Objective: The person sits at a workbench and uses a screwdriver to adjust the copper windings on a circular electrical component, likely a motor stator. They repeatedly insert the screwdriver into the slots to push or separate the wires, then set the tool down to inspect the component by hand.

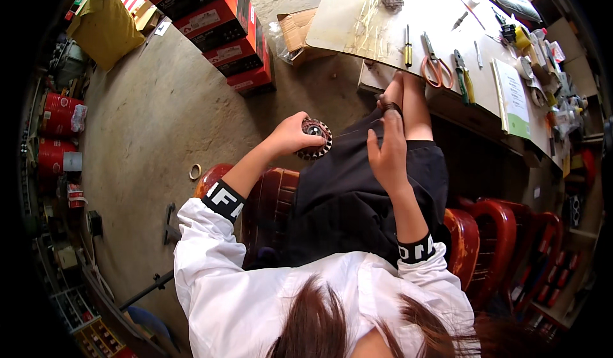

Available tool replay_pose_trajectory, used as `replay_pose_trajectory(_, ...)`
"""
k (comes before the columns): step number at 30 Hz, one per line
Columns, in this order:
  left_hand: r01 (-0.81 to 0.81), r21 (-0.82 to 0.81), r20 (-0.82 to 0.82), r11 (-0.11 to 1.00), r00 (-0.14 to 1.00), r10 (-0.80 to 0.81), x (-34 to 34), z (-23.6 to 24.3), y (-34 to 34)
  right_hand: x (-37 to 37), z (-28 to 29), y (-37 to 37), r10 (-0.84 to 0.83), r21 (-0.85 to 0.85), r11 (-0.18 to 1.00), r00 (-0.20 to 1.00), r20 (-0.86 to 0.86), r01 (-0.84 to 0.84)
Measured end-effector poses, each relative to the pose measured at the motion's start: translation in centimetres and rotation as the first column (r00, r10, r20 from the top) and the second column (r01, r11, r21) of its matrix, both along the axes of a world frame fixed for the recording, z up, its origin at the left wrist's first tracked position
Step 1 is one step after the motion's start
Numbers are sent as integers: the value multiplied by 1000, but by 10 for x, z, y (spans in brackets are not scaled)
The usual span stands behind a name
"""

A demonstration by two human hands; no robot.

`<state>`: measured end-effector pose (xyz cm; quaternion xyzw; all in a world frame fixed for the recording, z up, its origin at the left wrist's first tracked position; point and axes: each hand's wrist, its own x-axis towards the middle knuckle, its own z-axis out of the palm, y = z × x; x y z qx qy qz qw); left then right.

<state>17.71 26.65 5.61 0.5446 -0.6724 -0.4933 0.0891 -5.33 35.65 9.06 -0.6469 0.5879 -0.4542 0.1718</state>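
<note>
My left hand (295, 134) is closed round a motor stator (320, 152), a round part with dark reddish-brown windings and a toothed, light-and-dark rim, held over the left side of my lap. From the stator a faint thin wire (356, 128) runs toward my right hand (390, 147). That hand is raised over the dark skirt (357, 186), its thumb apart and its fingers pointing away from me. Something dark wraps the fingers near their tips, where the wire seems to end; the exact grip is hard to make out.
Ahead right stands a worktable (345, 13) with a screwdriver (408, 46), scissors (435, 64), pliers (463, 77), a booklet (511, 96) and a wire bundle (391, 1). Red-and-black boxes (217, 26) are stacked ahead left. A tape ring (195, 171) lies on the floor; wooden chairs (491, 237) stand right.
</note>
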Motion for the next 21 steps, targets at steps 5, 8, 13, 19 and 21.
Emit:
replay_pose_trajectory(5,-72,-58,15,996,997,73,4,-7,-5,-12,-20,10,1,68,997,872,-490,37)
replay_pose_trajectory(8,-162,-117,-13,980,987,162,8,-14,-10,-14,-30,28,141,175,982,886,-442,-69)
replay_pose_trajectory(13,-217,-217,-66,952,976,207,5,-21,-8,7,-22,64,413,333,865,910,-47,-375)
replay_pose_trajectory(19,-122,-231,-34,965,992,118,-2,-13,5,27,3,64,267,388,713,738,620,-584)
replay_pose_trajectory(21,-110,-240,-38,964,994,103,-5,-13,6,23,2,65,220,374,751,740,635,-544)
